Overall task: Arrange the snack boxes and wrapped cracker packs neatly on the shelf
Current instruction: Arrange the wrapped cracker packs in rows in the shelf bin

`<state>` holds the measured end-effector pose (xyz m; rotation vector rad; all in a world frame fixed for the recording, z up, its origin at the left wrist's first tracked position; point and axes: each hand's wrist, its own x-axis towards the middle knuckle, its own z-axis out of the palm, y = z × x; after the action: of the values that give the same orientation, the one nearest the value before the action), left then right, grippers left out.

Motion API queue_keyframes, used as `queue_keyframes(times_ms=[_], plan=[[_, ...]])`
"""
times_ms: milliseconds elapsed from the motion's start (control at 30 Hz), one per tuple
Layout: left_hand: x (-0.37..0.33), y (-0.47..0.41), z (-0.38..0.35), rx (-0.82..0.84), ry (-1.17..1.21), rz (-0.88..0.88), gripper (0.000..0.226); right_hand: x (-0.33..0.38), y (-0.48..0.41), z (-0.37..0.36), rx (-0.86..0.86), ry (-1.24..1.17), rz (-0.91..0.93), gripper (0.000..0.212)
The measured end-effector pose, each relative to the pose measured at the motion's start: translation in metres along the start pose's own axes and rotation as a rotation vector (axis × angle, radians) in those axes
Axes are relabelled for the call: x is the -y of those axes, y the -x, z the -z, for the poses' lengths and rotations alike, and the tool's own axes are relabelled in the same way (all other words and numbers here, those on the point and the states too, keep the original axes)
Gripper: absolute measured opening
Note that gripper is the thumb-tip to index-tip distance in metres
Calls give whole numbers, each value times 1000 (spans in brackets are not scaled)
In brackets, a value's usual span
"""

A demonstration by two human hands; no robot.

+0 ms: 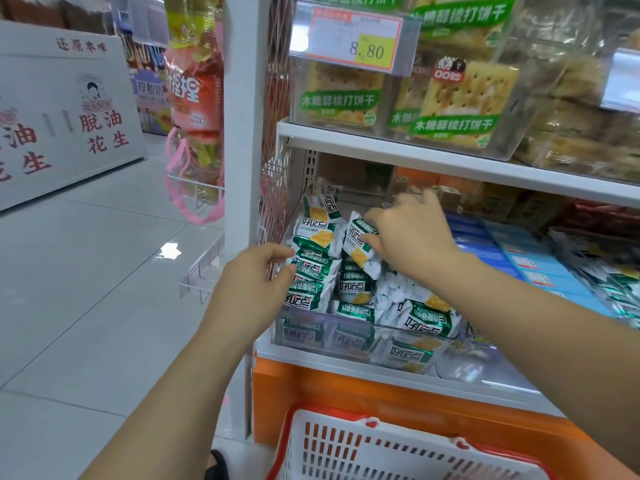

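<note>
Several green-and-white wrapped cracker packs (318,237) fill a clear plastic bin (346,329) at the left end of the lower shelf. My right hand (412,233) pinches one tilted pack (358,245) above the pile. At the bin's left side my left hand (254,278) holds the edge of the stacked packs (308,271) between thumb and fingers. Blue snack boxes (526,258) lie flat to the right of the bin. Orange and tan boxes (460,190) stand at the back of the same shelf.
The upper shelf (415,150) holds clear bins of green-labelled crackers (453,102) and a price tag (356,38). A white-and-red basket (398,448) sits below the orange shelf base (346,386). Hanging snack bags (195,98) are on the left upright. Tiled aisle floor lies left.
</note>
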<state>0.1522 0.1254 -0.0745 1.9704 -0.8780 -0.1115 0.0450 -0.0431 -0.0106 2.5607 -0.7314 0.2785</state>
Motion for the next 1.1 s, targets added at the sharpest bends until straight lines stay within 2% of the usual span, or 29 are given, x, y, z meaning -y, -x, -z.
queue_keyframes(times_ms=[133,200,300,433,533,567,633,800,867,967,1033,1100], plan=[[-11,6,-3,-108,27,-117,24,-14,46,3,-274,-140,47,33],[-20,9,-8,-58,129,-202,30,-18,61,6,-329,-307,54,30],[-28,14,-18,150,246,-224,47,-15,71,12,-227,-619,28,32],[-32,16,-22,263,437,-163,27,-12,74,12,-134,-1016,-44,25],[-32,14,-18,315,590,-100,21,-12,76,10,-43,-1409,-154,21],[-30,13,-17,343,629,-81,20,-11,77,9,-35,-1471,-182,16],[-28,13,-16,399,694,-38,25,-8,80,9,-69,-1464,-221,8],[-27,14,-21,457,805,79,40,6,85,15,-267,-1358,-259,13],[-30,16,-22,476,851,135,44,9,85,16,-223,-1307,-233,13],[-32,16,-20,466,927,239,47,4,80,10,-86,-1332,-333,18],[-32,15,-20,453,985,311,41,1,76,6,-2,-1491,-457,20],[-32,14,-20,463,1028,363,35,1,73,4,77,-1756,-561,18]])
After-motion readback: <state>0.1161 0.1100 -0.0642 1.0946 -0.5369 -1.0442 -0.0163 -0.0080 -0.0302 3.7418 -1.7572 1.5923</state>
